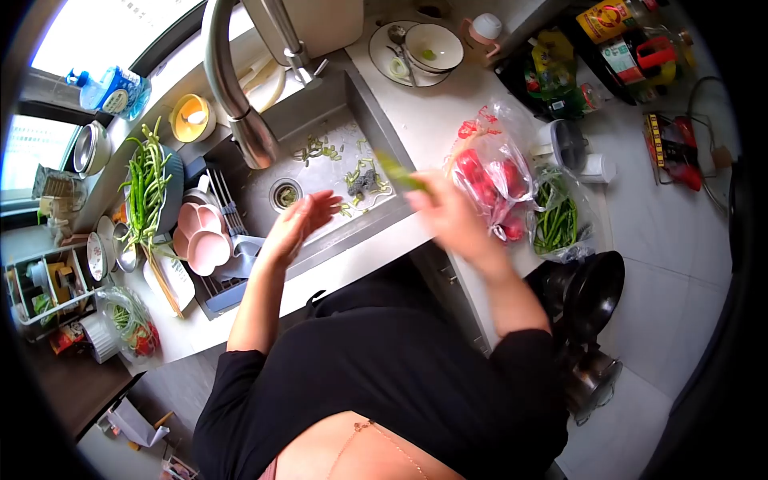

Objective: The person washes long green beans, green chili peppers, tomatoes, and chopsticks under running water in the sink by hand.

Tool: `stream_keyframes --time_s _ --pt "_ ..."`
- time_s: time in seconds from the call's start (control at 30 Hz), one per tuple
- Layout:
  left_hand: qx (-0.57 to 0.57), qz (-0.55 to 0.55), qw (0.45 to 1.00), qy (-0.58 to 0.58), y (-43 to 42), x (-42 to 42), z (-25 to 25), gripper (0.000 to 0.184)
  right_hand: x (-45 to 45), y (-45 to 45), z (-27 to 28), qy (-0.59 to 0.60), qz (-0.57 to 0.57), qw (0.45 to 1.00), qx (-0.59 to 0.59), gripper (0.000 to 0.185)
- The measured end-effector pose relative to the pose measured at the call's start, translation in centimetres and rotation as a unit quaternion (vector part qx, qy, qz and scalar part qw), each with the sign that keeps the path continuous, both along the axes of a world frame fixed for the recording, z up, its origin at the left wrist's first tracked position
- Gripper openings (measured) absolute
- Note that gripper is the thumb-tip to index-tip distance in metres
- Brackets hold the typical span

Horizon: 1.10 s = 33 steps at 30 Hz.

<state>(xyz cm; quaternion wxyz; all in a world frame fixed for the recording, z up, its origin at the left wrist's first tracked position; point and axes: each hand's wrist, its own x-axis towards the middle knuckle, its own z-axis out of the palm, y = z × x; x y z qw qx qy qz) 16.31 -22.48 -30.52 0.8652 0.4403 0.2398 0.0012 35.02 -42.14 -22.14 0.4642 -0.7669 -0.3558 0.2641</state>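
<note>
A: Where was the pod?

B: The green pod [398, 170] was above the right edge of the sink [316, 180], in the person's right hand [454, 218]. That hand seemed to pinch it by the near end; blur hid the exact finger placement. The left hand [304, 224] was over the sink's near side, fingers stretched out, holding nothing that could be seen.

A: What could have gone wrong from there?

B: A loose pinch, so near one end, might have let the pod drop among the green scraps [318, 150] in the sink, or onto the worktop [424, 120] beside it. Some green also sat in the drain [286, 194]; running water might have washed more scraps in and blocked it.

A: Which way did the pod point?

B: Its free tip pointed away from the person and leftward, over the sink. Its long axis ran slantwise, from the right hand toward the sink's far side. Whether the tip tilted up or down could not be told.
</note>
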Motion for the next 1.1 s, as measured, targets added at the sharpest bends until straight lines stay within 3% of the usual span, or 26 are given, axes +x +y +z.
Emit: stream_keyframes --time_s 0.07,0.13,0.2,0.27,0.3,0.33,0.37,0.4,0.43,0.47,0.5,0.57,0.67,0.77,0.9,1.0,1.1 --pt "-0.157 0.035 0.987 -0.006 -2.0 1.2 -1.6 0.051 -4.4 3.6 -5.7 -0.056 0.086 0.995 -0.008 0.025" --pt "-0.199 0.091 0.975 0.038 -3.2 2.8 -1.5 0.041 -6.8 4.8 -8.3 -0.061 0.143 0.988 -0.015 0.030" --pt "-0.212 0.173 0.961 0.043 -2.8 2.5 -4.8 0.023 -6.9 2.8 -7.7 -0.115 0.129 0.985 0.011 0.035" --pt "-0.276 0.233 0.932 0.026 -1.6 1.6 -6.3 0.017 -4.7 -0.4 -7.1 -0.115 0.038 0.993 0.012 0.031" --pt "-0.311 0.213 0.926 -0.018 -0.5 0.9 -7.9 0.015 -3.0 -2.5 -5.7 -0.115 -0.031 0.993 0.007 0.023" --pt "-0.267 0.276 0.921 0.068 -0.4 1.2 -6.2 0.014 -1.0 -5.0 -5.5 -0.062 -0.087 0.994 0.010 0.016" --pt "-0.251 0.265 0.928 0.079 0.1 0.6 -6.4 0.014 0.8 -7.6 -4.5 -0.131 -0.171 0.976 0.017 0.011" --pt "-0.234 0.257 0.934 0.089 1.1 -0.3 -6.8 0.014 2.3 -10.1 -3.5 -0.027 -0.270 0.962 0.024 0.010" --pt "-0.236 0.262 0.932 0.087 1.7 -0.8 -7.0 0.014 4.6 -13.6 -4.7 -0.145 -0.326 0.934 -0.011 0.010" --pt "-0.238 0.267 0.930 0.086 2.2 -1.3 -7.2 0.013 6.4 -16.7 -5.0 -0.174 -0.389 0.904 -0.044 0.011" --pt "-0.240 0.272 0.928 0.085 2.7 -1.6 -7.4 0.012 8.2 -20.0 -5.4 -0.229 -0.420 0.864 -0.156 0.014" --pt "-0.224 0.284 0.929 0.080 3.0 -1.7 -7.2 0.013 11.9 -26.6 -8.9 -0.257 -0.426 0.808 -0.314 0.018" --pt "-0.219 0.282 0.930 0.081 3.2 -1.5 -7.0 0.014 16.6 -31.2 -12.8 -0.334 -0.464 0.754 -0.324 0.023" --pt "-0.214 0.265 0.937 0.077 2.9 -1.1 -6.3 0.014 20.2 -31.7 -12.8 -0.245 -0.399 0.746 -0.474 0.027" --pt "-0.199 0.252 0.944 0.082 2.3 -0.6 -5.1 0.013 21.4 -30.8 -13.9 -0.150 -0.432 0.706 -0.541 0.030" --pt "-0.201 0.249 0.944 0.081 2.4 -0.7 -4.8 0.013 20.0 -30.9 -12.4 -0.205 -0.435 0.677 -0.558 0.031" --pt "-0.218 0.256 0.939 0.076 2.9 -1.3 -5.5 0.013 19.4 -33.0 -10.9 -0.217 -0.392 0.693 -0.564 0.024"
